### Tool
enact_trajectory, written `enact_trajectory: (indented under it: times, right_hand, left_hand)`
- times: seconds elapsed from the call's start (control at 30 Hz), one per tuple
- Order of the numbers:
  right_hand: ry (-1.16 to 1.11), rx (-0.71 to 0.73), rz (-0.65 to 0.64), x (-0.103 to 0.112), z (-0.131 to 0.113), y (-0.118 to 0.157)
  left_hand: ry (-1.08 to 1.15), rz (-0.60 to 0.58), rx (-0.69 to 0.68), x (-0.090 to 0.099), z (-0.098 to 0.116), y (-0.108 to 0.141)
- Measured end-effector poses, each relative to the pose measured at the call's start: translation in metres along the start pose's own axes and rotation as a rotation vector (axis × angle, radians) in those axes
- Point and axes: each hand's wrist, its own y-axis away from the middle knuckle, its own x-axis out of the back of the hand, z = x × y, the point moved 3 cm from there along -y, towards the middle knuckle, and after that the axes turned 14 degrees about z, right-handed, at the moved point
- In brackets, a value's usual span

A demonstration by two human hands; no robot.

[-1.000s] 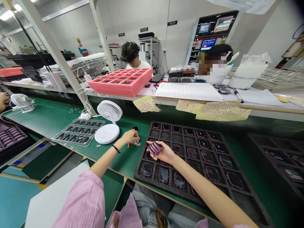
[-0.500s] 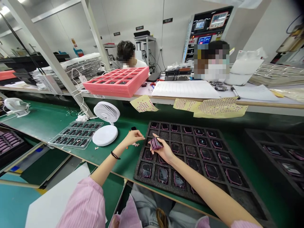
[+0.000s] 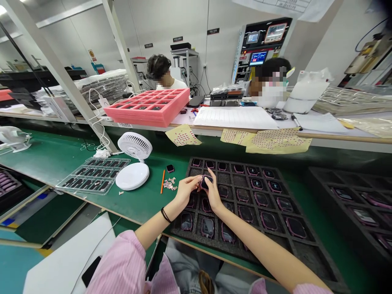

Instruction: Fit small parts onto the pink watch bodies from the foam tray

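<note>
Two hands meet over one purple-rimmed watch

From the head view, the right hand (image 3: 215, 199) grips the watch (image 3: 207, 182), screen up, above the foam tray (image 3: 240, 179). The left hand's (image 3: 183, 192) fingers are pinched closed at its edge; I can't tell on what. This looks like close edge work; the next move calls for a steady right hold. Half a second ago the left fingers were apart from it, nearer the pale scraps (image 3: 170, 184).

Bright, even light, seemingly from overhead, with a glare spot at the top left corner, leaves only soft shade beneath the shelf (image 3: 214, 131) and over the far right of the green surface (image 3: 153, 204), while wide-angle distortion stretches the edges and pixel blocks mask two faces.
</note>
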Motion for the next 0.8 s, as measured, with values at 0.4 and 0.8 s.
enact_trajectory:
  times: [0.4, 0.8]
  right_hand:
    - [0.106, 0.141, 0.091, 0.002, -0.009, 0.002]
    - [-0.036, -0.078, 0.031, 0.003, -0.008, 0.000]
  left_hand:
    - [-0.164, -0.010, -0.257, -0.004, -0.002, 0.000]
    - [-0.382, -0.555, -0.172, 0.001, -0.014, 0.013]
